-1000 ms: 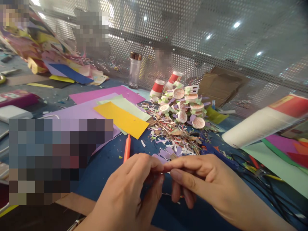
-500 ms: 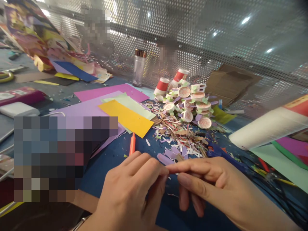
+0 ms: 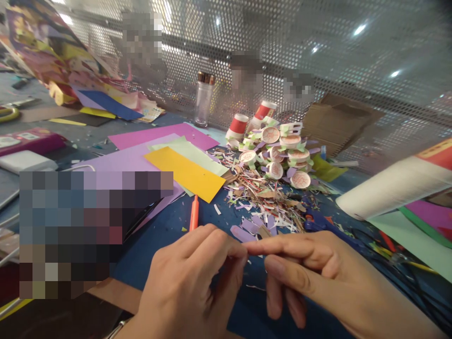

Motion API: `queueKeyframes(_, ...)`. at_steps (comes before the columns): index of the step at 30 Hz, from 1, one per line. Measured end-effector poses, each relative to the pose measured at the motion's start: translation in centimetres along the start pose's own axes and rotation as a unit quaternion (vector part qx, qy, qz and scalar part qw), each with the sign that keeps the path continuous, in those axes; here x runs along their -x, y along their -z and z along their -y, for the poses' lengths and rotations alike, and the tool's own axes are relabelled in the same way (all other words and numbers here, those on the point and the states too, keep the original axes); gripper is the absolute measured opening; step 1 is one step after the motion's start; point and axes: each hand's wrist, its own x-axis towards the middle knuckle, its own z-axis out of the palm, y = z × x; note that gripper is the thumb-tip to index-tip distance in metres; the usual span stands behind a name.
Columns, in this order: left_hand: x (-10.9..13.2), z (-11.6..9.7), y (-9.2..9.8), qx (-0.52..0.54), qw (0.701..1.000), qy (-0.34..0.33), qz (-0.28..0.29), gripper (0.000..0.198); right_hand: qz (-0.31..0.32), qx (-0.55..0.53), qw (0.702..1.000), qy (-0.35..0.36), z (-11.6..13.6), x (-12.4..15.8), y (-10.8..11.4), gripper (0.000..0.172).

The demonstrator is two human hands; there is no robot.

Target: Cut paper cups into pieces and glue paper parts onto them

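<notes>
My left hand (image 3: 197, 278) is over the blue table at the lower middle, thumb and forefinger pinched together. What it pinches, if anything, is hidden behind the fingers. From the right comes my right hand (image 3: 318, 273), its forefinger stretched out so the tip touches the left fingertips. Its thumb hangs apart below the forefinger, and nothing shows between them. Just beyond the left knuckles lies an orange marker (image 3: 194, 213). Purple paper strips (image 3: 249, 228) lie on the table behind the fingertips.
Paper scraps (image 3: 264, 193) are heaped before a pile of decorated paper discs (image 3: 275, 153). Yellow paper (image 3: 187, 174) lies over coloured sheets on the left. A glass bottle (image 3: 204, 101) stands by the perforated metal screen (image 3: 197, 52). At right are a white roll (image 3: 384, 186) and a blue-handled tool (image 3: 325, 223).
My right thumb has dropped slightly away from the forefinger, and the lower right fingers have shifted down a little. My left hand stays almost still.
</notes>
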Motion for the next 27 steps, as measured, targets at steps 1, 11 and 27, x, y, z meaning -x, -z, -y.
queueKeyframes(1, 0.0, 0.0, 0.0, 0.004, 1.000, -0.003, -0.002, 0.014, 0.001, -0.001, 1.000, 0.001, 0.0, 0.0, 0.0, 0.041)
queueKeyframes(11, 0.0, 0.1, 0.1, -0.004, 1.000, -0.017, -0.004, 0.016, 0.007, -0.002, 1.000, 0.005, -0.2, 0.3, 0.2, 0.040)
queueKeyframes(27, -0.3, 0.4, -0.7, -0.007, 0.990, -0.110, 0.092, 0.015, -0.265, 0.145, 0.949, 0.085, 1.0, 0.6, 1.6, 0.029)
